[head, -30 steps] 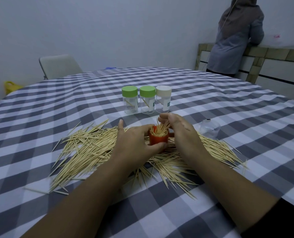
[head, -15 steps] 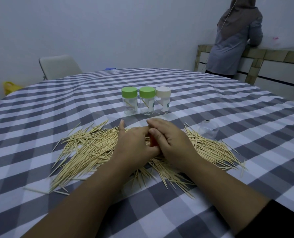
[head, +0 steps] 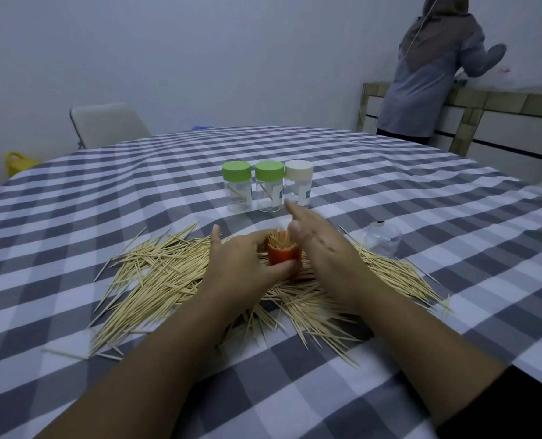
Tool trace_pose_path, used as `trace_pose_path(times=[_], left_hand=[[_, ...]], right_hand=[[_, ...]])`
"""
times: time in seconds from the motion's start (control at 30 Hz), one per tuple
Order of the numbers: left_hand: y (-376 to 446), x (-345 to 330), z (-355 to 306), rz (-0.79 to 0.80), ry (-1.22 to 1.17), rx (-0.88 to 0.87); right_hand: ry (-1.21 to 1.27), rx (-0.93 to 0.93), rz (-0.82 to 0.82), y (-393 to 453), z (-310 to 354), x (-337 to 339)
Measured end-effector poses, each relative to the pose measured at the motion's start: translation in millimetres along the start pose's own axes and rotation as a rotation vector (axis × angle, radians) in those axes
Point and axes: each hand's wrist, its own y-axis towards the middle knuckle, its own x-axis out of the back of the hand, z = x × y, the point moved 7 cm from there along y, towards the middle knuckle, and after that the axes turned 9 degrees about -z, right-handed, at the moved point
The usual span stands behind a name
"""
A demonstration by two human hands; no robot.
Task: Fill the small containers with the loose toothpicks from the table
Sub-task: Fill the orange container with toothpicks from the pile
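A grey-and-white checked cloth (head: 374,172) covered the surface. The loose toothpicks (head: 155,280) were pale tan. The open container (head: 283,255) among them was orange-red. Behind it stood three clear jars: two with light green lids (head: 236,171) (head: 269,171) and one with a cream lid (head: 298,170). A chair (head: 106,123) was off-white, a bag (head: 19,162) yellow, and the wall (head: 200,58) pale bluish grey.

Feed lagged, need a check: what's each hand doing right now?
Left hand: grips the orange container.
Right hand: open, fingers straight, holding nothing.
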Motion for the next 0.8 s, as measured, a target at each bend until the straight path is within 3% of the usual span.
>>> trace_pose_path(times=[0.1,0.23,0.3,0.5,0.8], left_hand=[[2,6,6,-0.019,-0.009,0.081],[4,12,16,-0.049,0.005,0.167],[4,12,18,-0.054,0.006,0.171],[5,16,16,-0.092,0.013,0.166],[2,19,8,-0.104,0.08,0.14]], right_hand=[[0.012,-0.126,-0.044,7,-17,18],[-0.502,-0.148,0.159,4,-36,8],[-0.632,-0.143,0.243,1,-36,0],[-0.683,-0.089,0.27,0,-24,-10],[-0.985,0.048,0.228,9,-30,-26]])
